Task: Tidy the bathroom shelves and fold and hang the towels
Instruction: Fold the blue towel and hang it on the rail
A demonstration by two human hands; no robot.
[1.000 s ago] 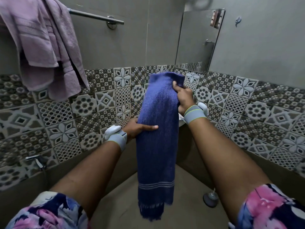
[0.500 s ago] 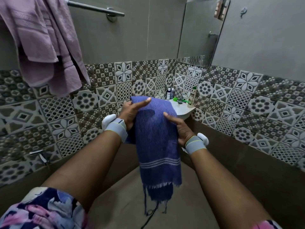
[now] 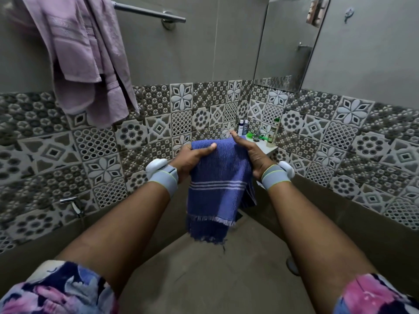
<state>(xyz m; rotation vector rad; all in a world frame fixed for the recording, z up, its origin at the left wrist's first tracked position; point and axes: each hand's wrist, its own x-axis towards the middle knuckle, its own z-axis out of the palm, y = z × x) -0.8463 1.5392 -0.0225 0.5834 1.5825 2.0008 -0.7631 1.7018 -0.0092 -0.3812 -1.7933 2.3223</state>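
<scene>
The left hand and right hand each grip a top corner of the folded blue towel hanging between them, before a corner shelf holding bottles, a pink towel draped over the rail beyond.

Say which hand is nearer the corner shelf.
Right. The right hand grips the blue towel right beside the corner shelf; the left hand grips the towel's opposite edge, farther left.

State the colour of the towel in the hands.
Blue towel with pale stripes near its fringe; head view.
</scene>
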